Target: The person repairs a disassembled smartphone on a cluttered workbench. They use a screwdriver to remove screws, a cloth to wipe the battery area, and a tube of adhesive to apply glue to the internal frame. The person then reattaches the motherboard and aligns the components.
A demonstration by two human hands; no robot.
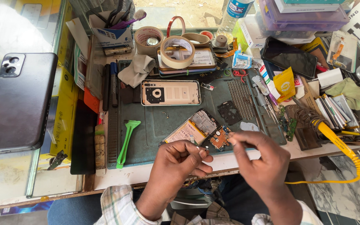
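While the grey-green rubber work mat (180,121) held an opened phone with bare circuit board (198,130), the left hand (183,160) pinched a tiny pale part (198,148) (too small to identify); the right hand (258,156) curled, fingertips pinched, contents unclear.

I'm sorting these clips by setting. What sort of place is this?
Most likely a phone repair stall or workbench. An opened phone with bare circuit boards lies on a green repair mat, a separate phone back cover beside it, with tape rolls and a soldering iron close by.
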